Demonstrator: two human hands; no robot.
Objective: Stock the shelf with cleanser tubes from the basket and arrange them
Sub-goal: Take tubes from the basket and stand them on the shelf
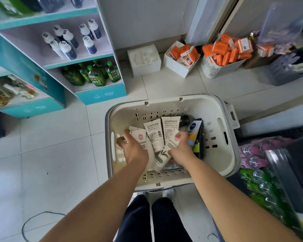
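Basket (pixel 220 159) sits on tiled floor (pixel 59 145), right in front of the person's legs. Both hands are down inside it. Left hand (pixel 130 148) has fingers curled, thumb on a white tube w/ red seal (pixel 140 137) at the pile's left edge. Right hand (pixel 181 146) grips another red-seal tube (pixel 175 139), fingers wrapped round it. Between the hands lie more cleanser tubes (pixel 155 135), barcode side up, fanned and overlapping. A blue-and-yellow tube (pixel 193 131) lies just beside the right hand, toward the basket's right wall. Shelf (pixel 101 95) w/ teal trim stands to the upper left, well apart from the basket; it carries white-capped bottles (pixel 68 42) and, one level lower, green bottles (pixel 93 72). Orange boxes (pixel 222 53) fill bins by the far wall.
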